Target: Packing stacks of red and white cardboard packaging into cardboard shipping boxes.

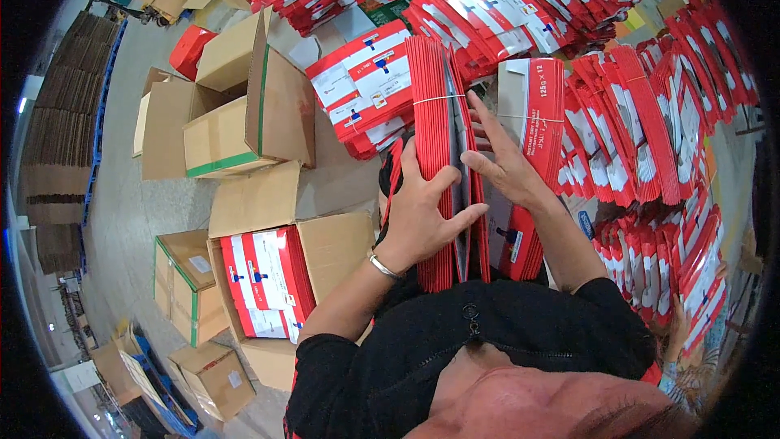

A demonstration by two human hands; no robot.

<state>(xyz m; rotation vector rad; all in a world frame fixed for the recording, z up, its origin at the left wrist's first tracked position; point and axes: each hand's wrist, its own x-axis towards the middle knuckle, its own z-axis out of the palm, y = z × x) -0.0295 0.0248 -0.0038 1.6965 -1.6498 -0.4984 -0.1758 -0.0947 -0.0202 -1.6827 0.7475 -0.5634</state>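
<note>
A thick bundle of flattened red cartons stands on edge in front of my body, with a pale band across its upper part. My left hand spans the bundle, its fingers toward the left side and its thumb stretched across to the right. At the bundle's right side is my right hand, its fingers along the outer carton and its thumb near the top edge. A dark gap shows between the main bundle and its rightmost cartons. Another banded bundle of red and white cartons stands just right of my right hand.
An open box packed with red and white cartons sits at left. An open brown box stands farther off, with smaller boxes below left. Carton piles fill the far side and right. Another person's hand shows at right.
</note>
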